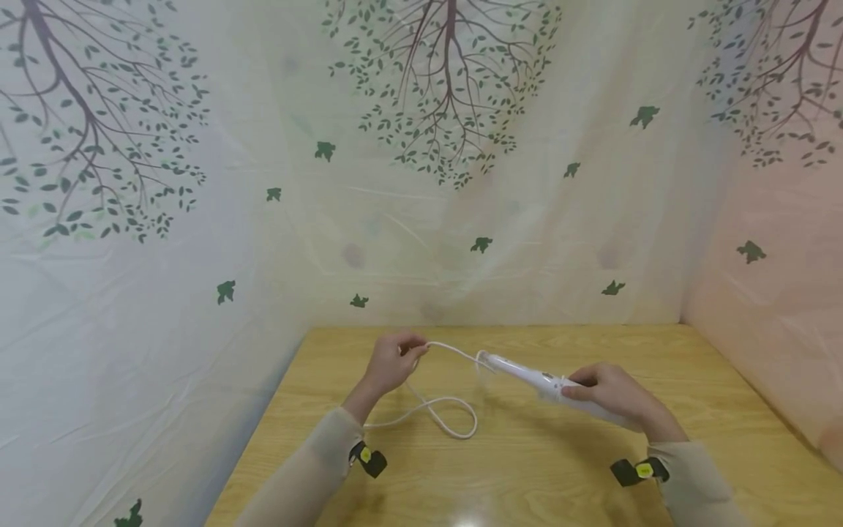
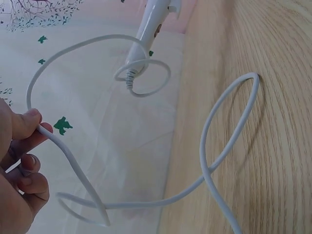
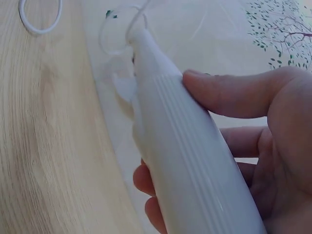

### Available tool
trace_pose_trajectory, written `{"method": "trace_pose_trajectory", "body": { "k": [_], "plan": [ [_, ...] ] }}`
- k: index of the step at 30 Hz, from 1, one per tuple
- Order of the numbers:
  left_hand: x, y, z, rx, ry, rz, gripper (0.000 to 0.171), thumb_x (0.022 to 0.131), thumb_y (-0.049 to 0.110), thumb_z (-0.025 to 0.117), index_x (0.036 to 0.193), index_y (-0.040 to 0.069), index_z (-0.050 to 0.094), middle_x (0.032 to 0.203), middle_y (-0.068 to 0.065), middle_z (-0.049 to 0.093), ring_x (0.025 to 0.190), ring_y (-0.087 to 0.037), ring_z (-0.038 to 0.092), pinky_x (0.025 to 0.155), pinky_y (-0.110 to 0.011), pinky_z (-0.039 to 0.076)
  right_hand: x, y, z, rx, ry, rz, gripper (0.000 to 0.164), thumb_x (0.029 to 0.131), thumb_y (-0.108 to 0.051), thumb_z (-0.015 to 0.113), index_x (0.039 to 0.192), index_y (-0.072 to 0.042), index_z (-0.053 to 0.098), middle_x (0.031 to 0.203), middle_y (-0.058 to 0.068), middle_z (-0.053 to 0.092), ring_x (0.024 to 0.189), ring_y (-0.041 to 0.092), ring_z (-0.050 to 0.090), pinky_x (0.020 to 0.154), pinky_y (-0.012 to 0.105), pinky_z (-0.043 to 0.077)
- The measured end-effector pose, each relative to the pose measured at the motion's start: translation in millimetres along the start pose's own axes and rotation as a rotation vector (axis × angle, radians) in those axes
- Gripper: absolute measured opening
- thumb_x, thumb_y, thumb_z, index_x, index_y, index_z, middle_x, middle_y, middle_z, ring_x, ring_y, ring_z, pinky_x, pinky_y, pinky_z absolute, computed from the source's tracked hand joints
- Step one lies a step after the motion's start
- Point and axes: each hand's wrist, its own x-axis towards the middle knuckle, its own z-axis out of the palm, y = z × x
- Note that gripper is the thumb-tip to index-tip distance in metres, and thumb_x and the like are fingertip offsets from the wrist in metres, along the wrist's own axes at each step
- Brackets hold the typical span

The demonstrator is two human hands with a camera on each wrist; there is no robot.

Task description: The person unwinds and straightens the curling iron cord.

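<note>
My right hand (image 1: 612,391) holds a white corded hair iron (image 1: 523,372) by its wide ribbed body (image 3: 195,161), thumb on one side and fingers wrapped round the other. Its slim end, with a small button and a lever-like tab, points left and slightly away from me above the table. From that end runs a white cord (image 2: 73,161), which makes a loose loop close around the tip. My left hand (image 1: 393,360) pinches the cord between thumb and forefinger, a short way left of the iron. Below this hand, the rest of the cord hangs to the table in a loop.
The wood-grain table (image 1: 316,468) lies under both hands. A pale curtain (image 1: 421,241) printed with trees and green leaves hangs along the back and both sides. Black straps with small devices (image 1: 639,471) sit on both wrists.
</note>
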Motion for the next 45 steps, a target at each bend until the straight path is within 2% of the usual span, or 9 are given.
{"method": "trace_pose_trajectory", "body": {
  "k": [8, 14, 20, 24, 32, 37, 42, 45],
  "plan": [
    [-10.4, -6.6, -4.3, 0.027, -0.061, 0.023, 0.004, 0.088, 0.006, 0.069, 0.091, 0.007, 0.072, 0.078, -0.003, 0.07, 0.061, -0.006, 0.049, 0.055, -0.02, 0.043, 2, -3, -7, -0.078, 0.095, 0.005, 0.06, 0.091, -0.048, 0.064, 0.124, 0.003, 0.063, 0.114, 0.018, 0.066, 0.086, 0.021, 0.058, 0.066, 0.032, 0.046],
    [-18.3, -11.8, -4.2, 0.064, -0.133, 0.045, 0.004, 0.086, 0.005, 0.07, 0.089, 0.007, 0.073, 0.08, 0.0, 0.069, 0.06, -0.006, 0.047, 0.054, -0.019, 0.041, 3, -8, -13, -0.082, 0.117, 0.002, 0.062, 0.091, -0.05, 0.063, 0.124, 0.003, 0.062, 0.112, 0.018, 0.066, 0.085, 0.022, 0.058, 0.065, 0.032, 0.046],
    [-27.4, -18.6, 2.8, 0.218, -0.211, 0.072, 0.004, 0.088, 0.011, 0.071, 0.088, 0.012, 0.075, 0.081, 0.005, 0.069, 0.066, -0.004, 0.051, 0.058, -0.02, 0.043, 2, -13, -16, -0.051, 0.126, -0.012, 0.059, 0.091, -0.048, 0.064, 0.124, 0.001, 0.063, 0.111, 0.017, 0.067, 0.085, 0.022, 0.059, 0.066, 0.032, 0.047],
    [-31.0, -20.8, 10.6, 0.302, -0.251, 0.083, 0.005, 0.088, 0.016, 0.072, 0.086, 0.012, 0.075, 0.08, 0.006, 0.069, 0.071, -0.005, 0.056, 0.063, -0.022, 0.046, 0, -20, -18, -0.007, 0.117, -0.038, 0.058, 0.092, -0.045, 0.063, 0.126, 0.002, 0.062, 0.111, 0.017, 0.067, 0.085, 0.022, 0.058, 0.067, 0.033, 0.047],
    [-30.9, -19.3, 22.4, 0.39, -0.28, 0.061, 0.006, 0.087, 0.02, 0.072, 0.084, 0.016, 0.075, 0.079, 0.008, 0.07, 0.075, -0.006, 0.062, 0.072, -0.026, 0.051, -6, -35, -21, 0.025, 0.109, -0.104, 0.052, 0.093, -0.04, 0.063, 0.125, 0.001, 0.063, 0.114, 0.018, 0.067, 0.086, 0.022, 0.06, 0.069, 0.034, 0.049],
    [-26.7, -14.6, 27.4, 0.396, -0.308, 0.032, 0.007, 0.088, 0.021, 0.071, 0.085, 0.015, 0.075, 0.08, 0.006, 0.072, 0.073, -0.006, 0.062, 0.07, -0.024, 0.05, -10, -40, -22, 0.075, 0.069, -0.147, 0.048, 0.093, -0.034, 0.065, 0.125, 0.001, 0.063, 0.112, 0.018, 0.068, 0.085, 0.022, 0.061, 0.069, 0.035, 0.05],
    [-20.8, -14.8, 34.0, 0.395, -0.332, 0.009, 0.007, 0.087, 0.018, 0.072, 0.083, 0.013, 0.074, 0.079, 0.004, 0.072, 0.071, -0.007, 0.063, 0.068, -0.022, 0.051, -14, -41, -22, 0.075, 0.013, -0.265, 0.036, 0.094, -0.027, 0.065, 0.118, -0.001, 0.067, 0.102, 0.013, 0.07, 0.081, 0.017, 0.062, 0.067, 0.032, 0.052],
    [-17.7, -15.1, 36.5, 0.388, -0.342, -0.032, 0.005, 0.086, 0.017, 0.073, 0.082, 0.013, 0.074, 0.078, 0.004, 0.071, 0.068, -0.005, 0.061, 0.065, -0.02, 0.049, -16, -41, -22, 0.077, -0.023, -0.3, 0.033, 0.095, -0.026, 0.063, 0.117, -0.001, 0.067, 0.101, 0.012, 0.07, 0.08, 0.014, 0.063, 0.067, 0.031, 0.052]
  ]
}}
